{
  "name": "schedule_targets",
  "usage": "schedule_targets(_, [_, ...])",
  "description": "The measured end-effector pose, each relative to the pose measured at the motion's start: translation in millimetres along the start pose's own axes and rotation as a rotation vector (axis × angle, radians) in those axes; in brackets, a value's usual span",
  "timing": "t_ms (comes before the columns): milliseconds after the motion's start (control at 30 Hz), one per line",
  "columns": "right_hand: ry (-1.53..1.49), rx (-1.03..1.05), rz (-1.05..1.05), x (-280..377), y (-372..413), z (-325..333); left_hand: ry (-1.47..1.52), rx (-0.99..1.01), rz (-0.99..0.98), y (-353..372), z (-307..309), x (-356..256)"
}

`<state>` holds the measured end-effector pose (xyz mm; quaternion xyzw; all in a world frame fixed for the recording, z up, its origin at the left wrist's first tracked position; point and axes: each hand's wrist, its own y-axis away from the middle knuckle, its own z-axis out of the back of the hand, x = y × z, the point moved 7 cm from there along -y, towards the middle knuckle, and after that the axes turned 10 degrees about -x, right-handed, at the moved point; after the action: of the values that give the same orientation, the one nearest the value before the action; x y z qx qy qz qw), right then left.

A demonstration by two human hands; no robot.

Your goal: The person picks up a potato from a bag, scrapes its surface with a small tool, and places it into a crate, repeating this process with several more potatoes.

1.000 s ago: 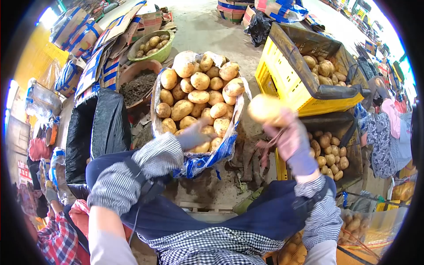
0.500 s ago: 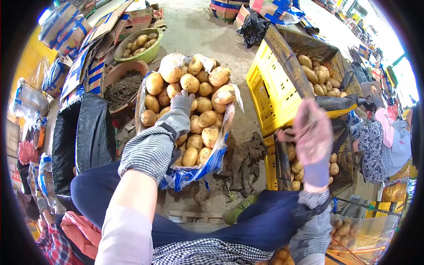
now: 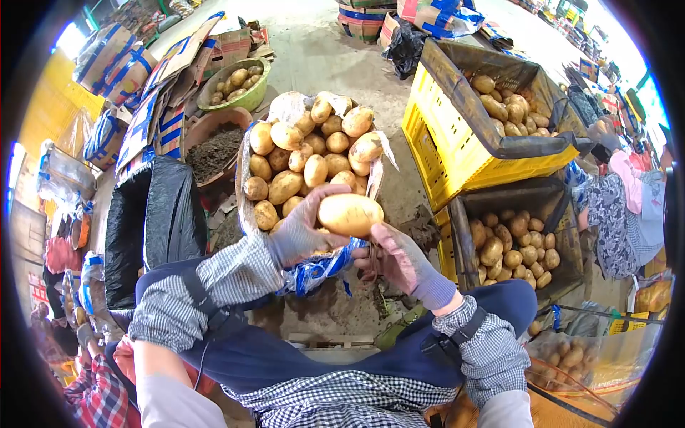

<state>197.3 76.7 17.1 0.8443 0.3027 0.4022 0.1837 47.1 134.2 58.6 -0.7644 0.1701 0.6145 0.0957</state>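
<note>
Over the front of a cardboard box (image 3: 244, 184) heaped with potatoes, my left hand (image 3: 302, 230) in a grey glove is closed round the left end of a large oval potato (image 3: 350, 216). My right hand (image 3: 408, 265), in a dirty pinkish glove with a purple cuff, is at the potato's right end. Its fingers are apart and point left, with fingertips right at the potato's lower edge. Blue-taped plastic (image 3: 317, 272) hangs from the box's near side, below my hands.
At right, a yellow crate (image 3: 446, 135) with potatoes stands behind a lower, dark-lined crate (image 3: 467, 250) of potatoes. Left are a black-lined container (image 3: 175, 214), a tub of soil (image 3: 214, 151) and a green basin (image 3: 260, 85) of potatoes. Other people sit at both sides.
My left hand has come back from the heap and now holds a large potato. My right hand has swung from above the right crates to the potato's right end. The view shifted slightly.
</note>
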Motion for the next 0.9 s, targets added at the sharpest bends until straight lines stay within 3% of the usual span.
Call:
schedule_targets(100, [0.123,0.009,0.166,10,11,-16,0.115,-0.001,0.097,28,-11,-7])
schedule_targets(167, [0.767,-0.112,0.904,46,36,-27,0.098,-0.073,0.266,42,-9,-6])
schedule_targets(200, [0.768,-0.11,0.908,48,40,-29,0.097,-0.073,0.262,46,-8,-4])
schedule_targets(267, [1.077,-0.044,1.165,51,58,-48,0.126,-0.064,0.195,49,-10,0])
schedule_targets(333, [1.088,-0.055,1.14,47,55,-43,0.137,-0.072,0.147,50,-11,3])
schedule_targets(400, [0.99,-0.033,1.049,45,48,-35,0.063,-0.102,-0.049,48,-8,-1])
schedule_targets(433, [0.991,-0.038,1.05,43,46,-33,-0.138,-0.114,-0.152,49,-4,-6])
schedule_targets(467, [0.885,0.003,0.943,38,40,-29,-0.136,-0.11,-0.151,48,-4,-4])
schedule_targets(533, [0.775,0.036,0.832,32,36,-26,-0.402,-0.103,-0.454,52,-9,-21])
schedule_targets(567, [0.728,0.063,0.801,32,36,-27,-0.451,-0.114,-0.482,53,-9,-21])
schedule_targets(733, [0.524,0.063,0.628,27,32,-24,-0.418,-0.084,-0.417,58,-15,-21])
schedule_targets(800, [0.34,-0.024,0.273,11,14,6,-0.363,-0.064,-0.406,56,-21,-30])
schedule_targets(867, [0.199,-0.165,0.522,42,23,3,-0.104,-0.158,0.049,45,-4,-21])
schedule_targets(900, [0.188,-0.121,0.58,69,32,1,-0.13,-0.236,0.028,32,10,-23])
